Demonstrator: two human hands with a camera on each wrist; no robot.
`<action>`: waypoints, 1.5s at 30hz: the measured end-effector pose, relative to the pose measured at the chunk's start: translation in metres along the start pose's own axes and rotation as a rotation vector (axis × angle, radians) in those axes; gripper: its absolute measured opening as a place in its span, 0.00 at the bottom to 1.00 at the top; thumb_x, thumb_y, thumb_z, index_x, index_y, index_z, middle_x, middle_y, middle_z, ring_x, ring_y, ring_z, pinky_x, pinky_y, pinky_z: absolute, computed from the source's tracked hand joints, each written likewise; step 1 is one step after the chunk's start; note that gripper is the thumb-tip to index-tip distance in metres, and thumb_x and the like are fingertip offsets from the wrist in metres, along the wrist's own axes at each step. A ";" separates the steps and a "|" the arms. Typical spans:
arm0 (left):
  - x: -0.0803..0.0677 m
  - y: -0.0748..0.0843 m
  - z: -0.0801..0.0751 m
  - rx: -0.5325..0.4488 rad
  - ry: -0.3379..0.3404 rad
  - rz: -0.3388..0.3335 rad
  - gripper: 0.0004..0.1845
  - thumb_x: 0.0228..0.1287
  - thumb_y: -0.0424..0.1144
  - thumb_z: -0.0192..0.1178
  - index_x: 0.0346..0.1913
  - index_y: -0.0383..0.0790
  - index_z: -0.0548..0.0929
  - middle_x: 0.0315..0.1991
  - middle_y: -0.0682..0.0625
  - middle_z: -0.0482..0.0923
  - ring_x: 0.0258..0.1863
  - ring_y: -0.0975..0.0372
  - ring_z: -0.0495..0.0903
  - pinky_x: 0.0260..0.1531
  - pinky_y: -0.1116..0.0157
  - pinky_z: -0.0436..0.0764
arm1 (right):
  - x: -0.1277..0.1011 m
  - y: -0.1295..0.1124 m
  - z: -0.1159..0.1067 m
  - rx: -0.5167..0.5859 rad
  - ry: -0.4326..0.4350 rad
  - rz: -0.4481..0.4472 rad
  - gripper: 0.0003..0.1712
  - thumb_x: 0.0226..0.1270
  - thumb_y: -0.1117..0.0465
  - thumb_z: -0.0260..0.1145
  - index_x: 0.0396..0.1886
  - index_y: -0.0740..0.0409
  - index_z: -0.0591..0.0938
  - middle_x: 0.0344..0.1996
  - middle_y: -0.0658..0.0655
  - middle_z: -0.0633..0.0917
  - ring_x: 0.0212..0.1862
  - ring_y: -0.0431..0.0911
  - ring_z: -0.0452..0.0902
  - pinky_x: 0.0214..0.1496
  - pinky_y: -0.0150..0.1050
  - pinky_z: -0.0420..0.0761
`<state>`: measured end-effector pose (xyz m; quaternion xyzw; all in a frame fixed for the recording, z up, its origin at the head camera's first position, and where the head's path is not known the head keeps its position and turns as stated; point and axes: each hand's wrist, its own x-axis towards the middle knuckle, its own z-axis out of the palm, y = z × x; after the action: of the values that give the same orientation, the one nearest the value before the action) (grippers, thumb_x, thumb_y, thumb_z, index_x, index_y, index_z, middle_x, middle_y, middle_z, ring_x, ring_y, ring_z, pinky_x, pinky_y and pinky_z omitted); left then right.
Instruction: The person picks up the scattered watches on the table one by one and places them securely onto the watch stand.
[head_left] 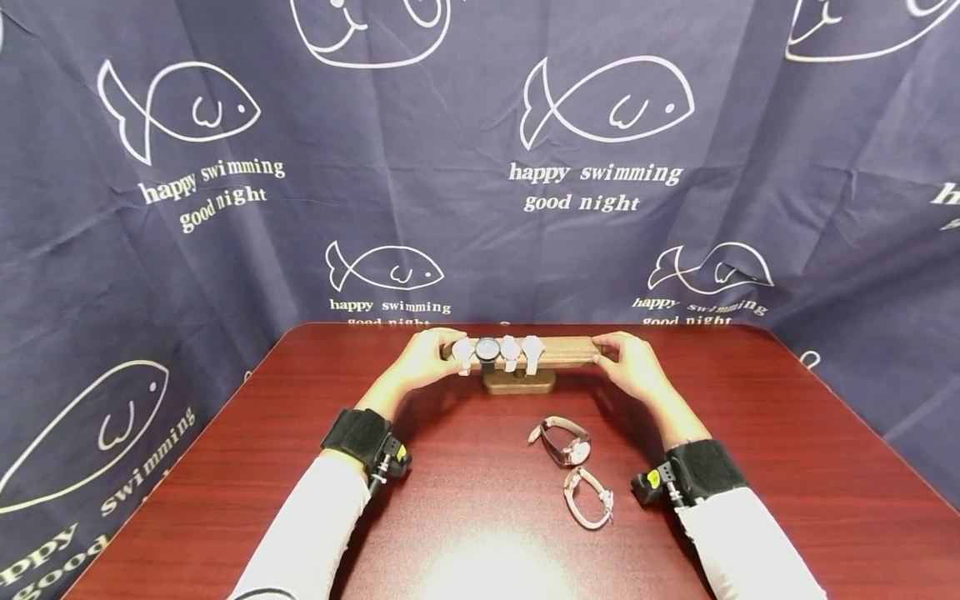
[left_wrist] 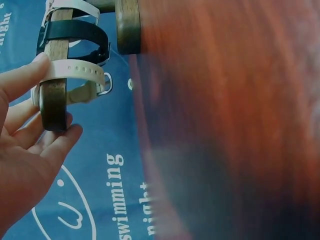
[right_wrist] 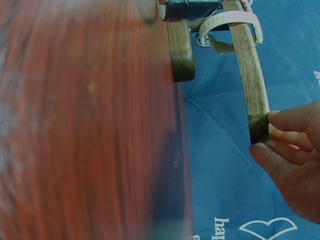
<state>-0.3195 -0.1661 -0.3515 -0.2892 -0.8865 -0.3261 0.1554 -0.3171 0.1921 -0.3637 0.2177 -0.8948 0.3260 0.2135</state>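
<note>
The left hand (head_left: pixel 427 357) curls its fingers (left_wrist: pixel 47 67) round the left end of the wooden watch stand (head_left: pixel 558 352), which sits at the far middle of the counter (head_left: pixel 225 467) with four watches (head_left: pixel 498 353) strapped on its left half. The right hand (head_left: pixel 633 367) pinches the bare right end. Judging by the two loose watches (head_left: pixel 573 467) lying on the counter nearer the person, the loading looks partly done, with those two left and free bar to take them.
</note>
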 end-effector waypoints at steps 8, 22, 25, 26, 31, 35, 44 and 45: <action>-0.007 0.007 -0.001 -0.010 0.022 -0.029 0.26 0.51 0.33 0.71 0.54 0.26 0.80 0.51 0.37 0.82 0.51 0.49 0.80 0.54 0.52 0.76 | -0.004 -0.002 -0.002 0.076 -0.044 0.035 0.17 0.57 0.73 0.68 0.46 0.76 0.81 0.45 0.72 0.82 0.47 0.62 0.82 0.52 0.54 0.79; -0.020 0.042 -0.014 -0.082 0.037 -0.028 0.11 0.56 0.34 0.69 0.42 0.33 0.87 0.35 0.46 0.86 0.35 0.58 0.85 0.39 0.56 0.82 | -0.010 -0.028 -0.028 0.052 -0.153 -0.186 0.13 0.54 0.72 0.70 0.41 0.68 0.84 0.38 0.61 0.84 0.40 0.53 0.81 0.46 0.51 0.79; -0.023 0.049 -0.013 -0.119 -0.024 -0.048 0.09 0.58 0.35 0.68 0.41 0.35 0.88 0.34 0.48 0.87 0.33 0.61 0.85 0.38 0.59 0.83 | -0.014 -0.036 -0.031 0.060 -0.306 -0.221 0.11 0.55 0.72 0.69 0.40 0.64 0.85 0.35 0.58 0.86 0.37 0.46 0.82 0.42 0.45 0.81; -0.024 0.050 -0.013 -0.118 -0.040 -0.042 0.09 0.58 0.35 0.68 0.40 0.35 0.88 0.33 0.48 0.87 0.33 0.62 0.85 0.37 0.61 0.83 | -0.016 -0.039 -0.031 0.069 -0.366 -0.229 0.10 0.56 0.72 0.68 0.39 0.63 0.85 0.35 0.58 0.87 0.36 0.44 0.82 0.41 0.43 0.82; -0.026 0.055 -0.008 -0.075 -0.111 0.020 0.09 0.59 0.37 0.67 0.39 0.35 0.87 0.33 0.50 0.86 0.33 0.64 0.84 0.36 0.66 0.81 | -0.023 -0.054 -0.031 0.143 -0.647 -0.223 0.11 0.54 0.74 0.66 0.38 0.65 0.85 0.31 0.56 0.87 0.34 0.39 0.82 0.39 0.35 0.82; -0.025 0.058 -0.004 -0.021 -0.165 0.089 0.06 0.60 0.38 0.66 0.36 0.39 0.88 0.31 0.54 0.86 0.32 0.67 0.83 0.37 0.68 0.81 | -0.028 -0.065 -0.031 0.184 -0.773 -0.184 0.14 0.50 0.78 0.65 0.38 0.66 0.84 0.29 0.55 0.86 0.32 0.40 0.82 0.36 0.33 0.81; -0.027 0.062 -0.002 -0.030 -0.225 0.100 0.05 0.60 0.38 0.65 0.36 0.40 0.88 0.29 0.57 0.86 0.31 0.71 0.82 0.37 0.70 0.80 | -0.032 -0.071 -0.020 0.115 -0.817 -0.218 0.16 0.44 0.78 0.71 0.35 0.63 0.86 0.28 0.48 0.86 0.31 0.36 0.78 0.35 0.31 0.80; -0.027 0.061 -0.003 -0.031 -0.224 0.099 0.05 0.60 0.38 0.65 0.36 0.40 0.88 0.29 0.57 0.86 0.31 0.71 0.81 0.37 0.70 0.80 | -0.032 -0.071 -0.019 0.105 -0.821 -0.228 0.15 0.43 0.78 0.72 0.33 0.61 0.87 0.27 0.47 0.85 0.30 0.34 0.78 0.34 0.31 0.80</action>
<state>-0.2602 -0.1410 -0.3321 -0.3696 -0.8778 -0.2974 0.0669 -0.2486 0.1635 -0.3328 0.4373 -0.8581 0.2318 -0.1370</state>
